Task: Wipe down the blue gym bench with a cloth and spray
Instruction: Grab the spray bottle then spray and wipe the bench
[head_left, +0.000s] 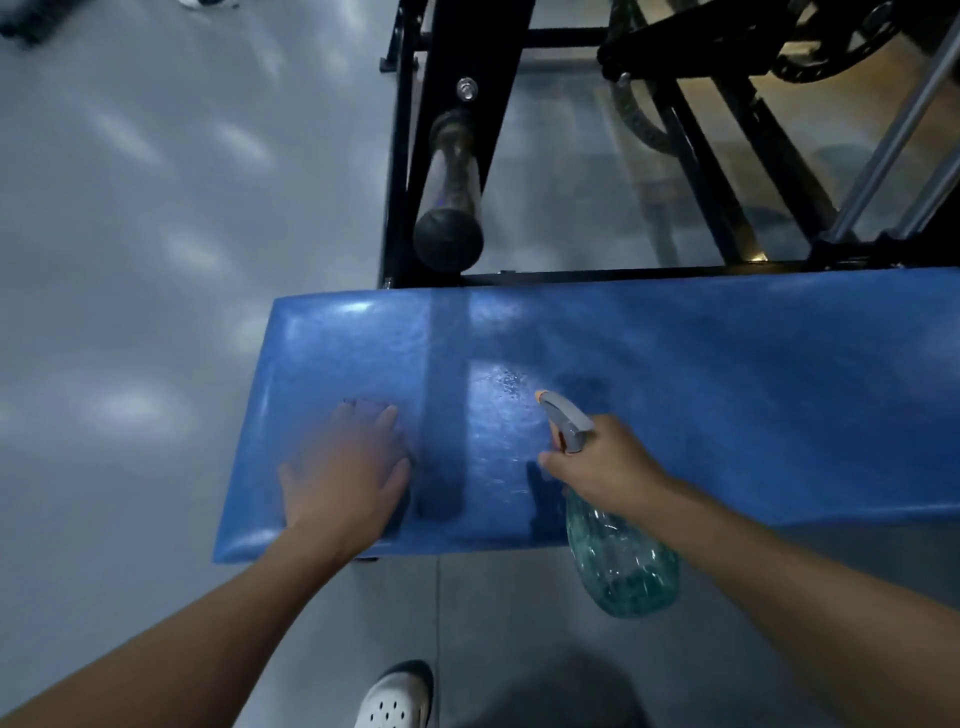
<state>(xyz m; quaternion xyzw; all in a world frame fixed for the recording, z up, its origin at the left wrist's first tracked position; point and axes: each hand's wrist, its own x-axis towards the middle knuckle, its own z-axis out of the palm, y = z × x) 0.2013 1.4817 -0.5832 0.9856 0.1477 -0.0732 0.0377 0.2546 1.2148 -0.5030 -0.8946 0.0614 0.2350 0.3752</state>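
Wrapped around the neck of a spray bottle (621, 558), the right hand (605, 470) holds it above the near edge of the blue bench (727, 395), with one finger stretched forward under the grey trigger head (566, 418). The orange-tipped nozzle points away from the person, toward the middle of the bench. The bottle's clear green body hangs below the hand, partly past the bench's near edge and over the grey floor (156, 260).

Left of the bottle, the left hand (345, 473) lies flat and open on the bench pad, fingers spread and blurred. A dark frayed edge of what looks like a blue cloth (366, 402) shows just beyond the fingertips; the rest of it is hidden under the palm, and its colour is hard to tell from the pad.

Between the two hands, a darker band runs across the bench from far edge to near edge. Just right of that band, ahead of the nozzle, a patch of the pad glistens with small droplets (506, 384).

Beyond the bench's far edge stands a black machine frame (457, 62) with a padded roller (449, 208) pointing toward the bench. Below the bench's near edge, a white perforated shoe (397, 699) rests on the floor.
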